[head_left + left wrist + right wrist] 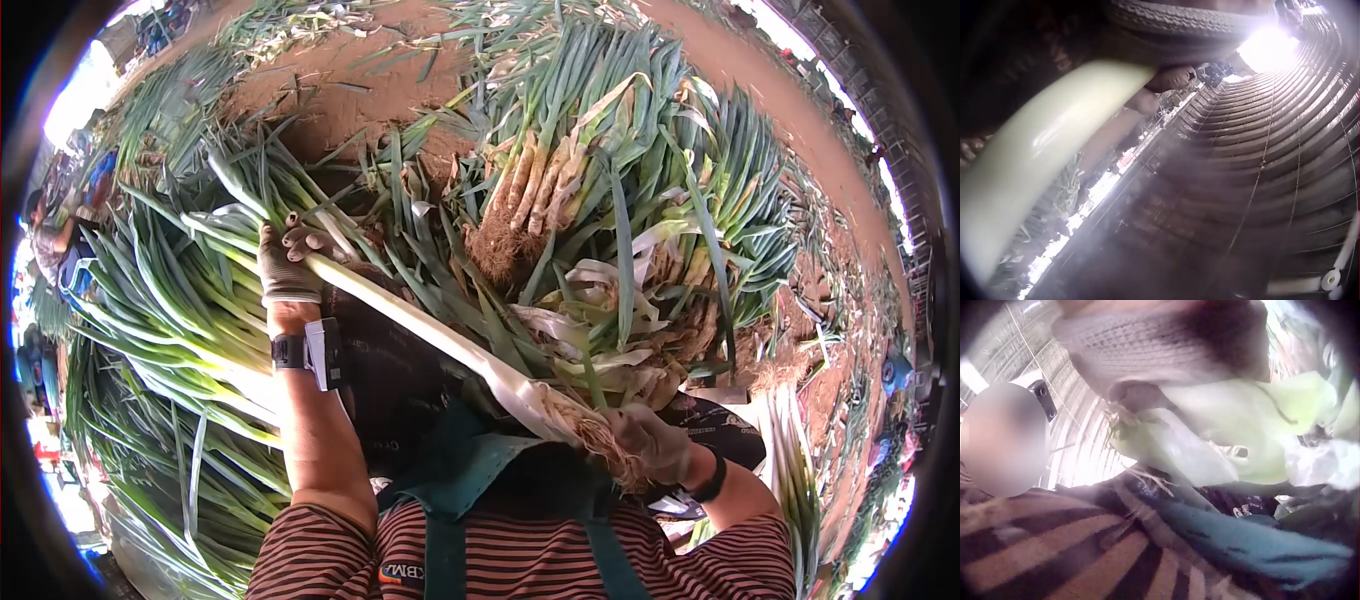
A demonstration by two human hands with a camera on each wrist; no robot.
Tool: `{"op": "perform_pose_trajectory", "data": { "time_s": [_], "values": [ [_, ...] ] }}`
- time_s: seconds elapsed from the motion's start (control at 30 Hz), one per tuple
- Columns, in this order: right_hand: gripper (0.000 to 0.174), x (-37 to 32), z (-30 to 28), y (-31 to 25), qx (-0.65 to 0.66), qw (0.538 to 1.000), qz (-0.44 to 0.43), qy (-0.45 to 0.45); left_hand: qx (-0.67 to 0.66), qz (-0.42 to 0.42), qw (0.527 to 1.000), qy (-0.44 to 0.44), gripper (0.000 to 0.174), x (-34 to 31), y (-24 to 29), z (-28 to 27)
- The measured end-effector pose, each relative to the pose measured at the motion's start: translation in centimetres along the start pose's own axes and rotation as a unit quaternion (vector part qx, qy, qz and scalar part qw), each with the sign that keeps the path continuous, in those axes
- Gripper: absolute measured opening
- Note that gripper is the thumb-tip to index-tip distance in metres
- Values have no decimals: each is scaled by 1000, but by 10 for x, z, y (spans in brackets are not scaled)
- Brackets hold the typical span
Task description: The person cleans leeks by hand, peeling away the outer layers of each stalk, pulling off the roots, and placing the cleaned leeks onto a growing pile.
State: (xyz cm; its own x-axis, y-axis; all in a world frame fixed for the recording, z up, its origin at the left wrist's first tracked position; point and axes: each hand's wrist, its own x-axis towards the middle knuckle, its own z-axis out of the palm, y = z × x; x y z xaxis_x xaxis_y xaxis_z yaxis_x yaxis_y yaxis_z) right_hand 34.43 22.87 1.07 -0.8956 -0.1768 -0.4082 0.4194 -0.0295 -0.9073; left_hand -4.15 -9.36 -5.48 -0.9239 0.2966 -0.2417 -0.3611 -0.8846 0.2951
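A long leek (420, 325) lies diagonally across the person's lap, leafy top to the upper left, roots at the lower right. The gloved left hand (288, 262) grips its stalk near the leaves; in the left wrist view the pale stalk (1054, 134) runs out from under the glove (1191, 28). At the root end, the gloved right hand (650, 445) holds the base beside the stringy roots (603, 445). In the right wrist view the glove (1166, 347) is over pale, loose outer leaves (1235, 419); its fingertips are mostly hidden.
Many leeks with pale stalks (180, 310) lie in a pile at the left. Ahead are rooted leeks (535, 185) and loose leaves (640, 340). More white stalks (790, 450) lie at the right. Bare soil (340, 85) shows beyond, and another person (50, 240) is at the far left.
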Motion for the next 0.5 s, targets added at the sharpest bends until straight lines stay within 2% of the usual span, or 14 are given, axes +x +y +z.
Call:
{"op": "perform_pose_trajectory", "data": {
  "time_s": [0.07,0.13,0.2,0.23,0.3,0.37,0.4,0.43,0.5],
  "values": [
    [54,-31,-3,7,-125,991,-50,26,-4,2,1000,6,49,8,7,-11],
    [52,-51,-3,-3,-181,980,-76,22,6,6,1000,11,50,8,12,-14],
    [52,-64,-5,-37,-196,978,-62,-30,23,33,999,32,50,4,14,-11],
    [52,-99,-25,-9,-122,991,-57,10,28,48,998,41,50,3,17,-11],
    [50,-153,-57,-6,-336,932,57,125,31,73,995,53,50,3,28,-16],
    [53,-154,-62,-41,-443,856,53,261,32,101,994,26,49,-4,30,-17],
    [57,-138,-54,-48,-280,902,-58,323,35,111,993,13,50,-11,25,-7],
    [61,-120,-48,-56,-107,907,-171,370,55,148,987,32,48,-17,16,4],
    [64,-80,-90,-38,-332,871,-66,357,61,180,982,-5,47,-29,4,18]
  ]
}}
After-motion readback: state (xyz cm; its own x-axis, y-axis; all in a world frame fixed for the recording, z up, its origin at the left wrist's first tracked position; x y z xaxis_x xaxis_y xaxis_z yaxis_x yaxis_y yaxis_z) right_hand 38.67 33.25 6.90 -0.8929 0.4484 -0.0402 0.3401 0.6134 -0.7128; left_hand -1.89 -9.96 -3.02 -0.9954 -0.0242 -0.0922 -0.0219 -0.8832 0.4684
